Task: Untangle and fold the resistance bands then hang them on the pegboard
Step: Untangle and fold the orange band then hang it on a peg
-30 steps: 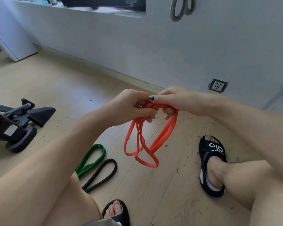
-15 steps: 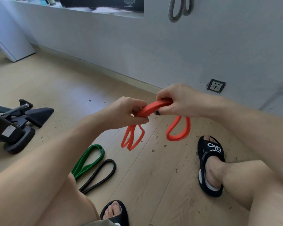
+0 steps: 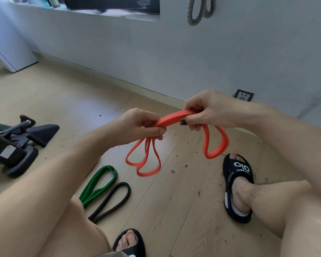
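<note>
Both hands grip the orange band (image 3: 176, 118) above the floor: left hand (image 3: 137, 127) and right hand (image 3: 208, 110) curl fingers round its doubled middle. Loose loops dangling either side could slip and re-tangle.

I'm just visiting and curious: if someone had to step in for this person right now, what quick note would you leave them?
Left hand and right hand both grip the orange band, a bundled stretch between them, loops hanging from each fist.
Green band and black band lie side by side on the floor, beside the left leg.
A grey loop hangs on the wall above.
Done: orange partly folded.
Left: finish and hang orange; then green and black.
</note>
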Demonstrator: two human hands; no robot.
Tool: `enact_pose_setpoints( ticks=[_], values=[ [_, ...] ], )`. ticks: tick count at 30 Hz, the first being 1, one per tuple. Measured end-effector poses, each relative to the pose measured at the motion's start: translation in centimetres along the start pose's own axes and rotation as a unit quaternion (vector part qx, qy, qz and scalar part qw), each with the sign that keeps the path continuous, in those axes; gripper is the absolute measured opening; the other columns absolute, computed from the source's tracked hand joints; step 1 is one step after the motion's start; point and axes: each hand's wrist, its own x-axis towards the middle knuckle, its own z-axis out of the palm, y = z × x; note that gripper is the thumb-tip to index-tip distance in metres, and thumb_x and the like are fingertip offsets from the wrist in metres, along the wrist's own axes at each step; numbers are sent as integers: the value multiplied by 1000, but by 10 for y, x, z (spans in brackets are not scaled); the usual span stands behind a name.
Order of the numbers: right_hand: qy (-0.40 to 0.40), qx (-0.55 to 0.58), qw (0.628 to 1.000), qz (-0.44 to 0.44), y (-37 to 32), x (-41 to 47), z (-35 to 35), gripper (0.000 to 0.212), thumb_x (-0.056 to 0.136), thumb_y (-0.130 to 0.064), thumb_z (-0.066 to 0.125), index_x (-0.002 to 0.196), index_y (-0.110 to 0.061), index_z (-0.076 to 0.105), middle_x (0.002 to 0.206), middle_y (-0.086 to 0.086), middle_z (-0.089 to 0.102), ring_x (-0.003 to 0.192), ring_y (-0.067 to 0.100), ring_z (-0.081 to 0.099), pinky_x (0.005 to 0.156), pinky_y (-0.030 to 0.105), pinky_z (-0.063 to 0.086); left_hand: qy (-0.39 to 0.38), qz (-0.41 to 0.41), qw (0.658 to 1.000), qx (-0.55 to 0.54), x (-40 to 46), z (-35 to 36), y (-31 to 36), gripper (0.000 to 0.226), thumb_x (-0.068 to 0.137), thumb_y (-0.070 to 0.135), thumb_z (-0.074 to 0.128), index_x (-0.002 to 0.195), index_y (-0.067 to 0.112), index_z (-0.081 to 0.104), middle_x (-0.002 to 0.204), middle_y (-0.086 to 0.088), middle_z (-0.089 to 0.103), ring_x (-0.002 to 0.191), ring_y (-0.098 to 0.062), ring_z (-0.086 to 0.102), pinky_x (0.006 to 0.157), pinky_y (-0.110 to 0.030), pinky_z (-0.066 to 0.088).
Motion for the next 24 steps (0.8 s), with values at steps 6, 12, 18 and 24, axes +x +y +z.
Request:
enact_pose_setpoints(
  ticks=[6, 12, 18, 24],
  values=[
    [5, 33, 999, 13, 4, -3, -7, 11, 93, -26, 73, 84, -20, 74, 77, 0, 76, 69, 11, 72, 66, 20, 51, 24, -9, 1000, 3, 2, 1, -3, 14, 100, 24, 63, 106, 14, 72, 90, 5, 77, 88, -9, 74, 82, -22, 59],
    [5, 16, 999, 28, 8, 0, -4, 11, 94, -26, 72, 85, -20, 74, 78, -2, 77, 71, 13, 74, 71, 23, 54, 21, 14, 998, 49, 0, -3, -3, 12, 98, 19, 66, 109, 15, 71, 93, 11, 76, 86, 2, 72, 77, -10, 53],
    [8, 28, 999, 25, 9, -1, -6, 16, 95, -31, 70, 82, -22, 72, 75, -1, 76, 77, 15, 76, 78, 32, 56, 54, 11, 998, 7, -2, -5, -5, 11, 103, 15, 58, 108, 16, 67, 91, 6, 74, 87, -4, 72, 78, -14, 53],
    [28, 82, 996, 21, 7, -6, -9, 19, 98, -26, 66, 87, -11, 72, 71, 1, 71, 77, 20, 77, 79, 33, 59, 59, -11, 996, -67, -4, -7, 0, 13, 102, 16, 59, 109, 8, 67, 89, -6, 75, 80, -21, 78, 77, -31, 63]
  ],
)
